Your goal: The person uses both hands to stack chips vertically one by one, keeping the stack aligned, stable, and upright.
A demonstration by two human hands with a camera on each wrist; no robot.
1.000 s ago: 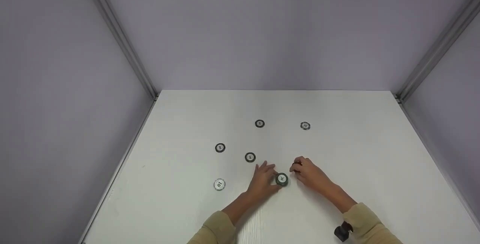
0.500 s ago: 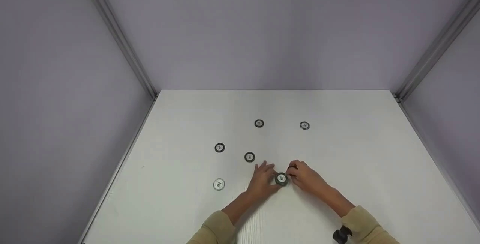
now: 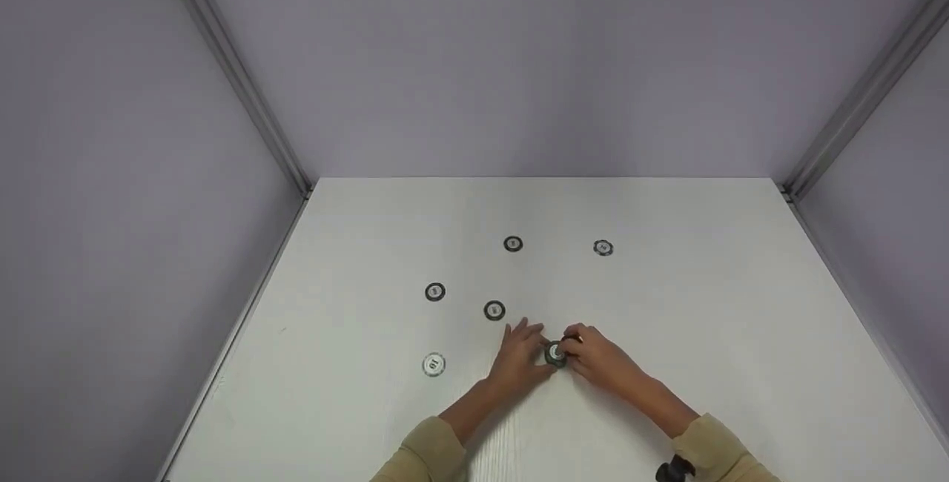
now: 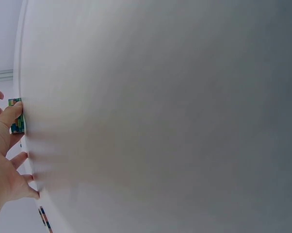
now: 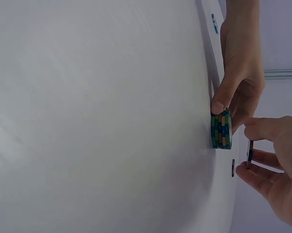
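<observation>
We've got a short stack of green-and-blue striped round poker chips (image 3: 556, 354) standing on the white tabletop (image 3: 704, 304), near the front edge, approx. mid-width. Our left hand (image 3: 521, 357) steadies it: thumb curled vs. the stack's side, other fingers spread flat on the tabletop beside it. Our right hand (image 3: 602, 358) pinches a single dark round chip (image 5: 250, 153) btw. thumb and fingertips, held edge-on just beside the stack and a bit above it, not yet touching, as the right wrist view shows.

To do this well, in our judgement: level the single chip w/ the top of the stack before letting go, centre it over the rim, and keep the left thumb light so the stack doesn't skew. Lower, don't drop.

Other chips lie flat, well apart from the stack: a white round chip (image 3: 434, 364) toward the front-left, three black-rimmed chips (image 3: 494, 310) (image 3: 435, 291) (image 3: 512, 244) nearer the middle, and a grey-speckled chip (image 3: 603, 248) toward the back-right.
</observation>
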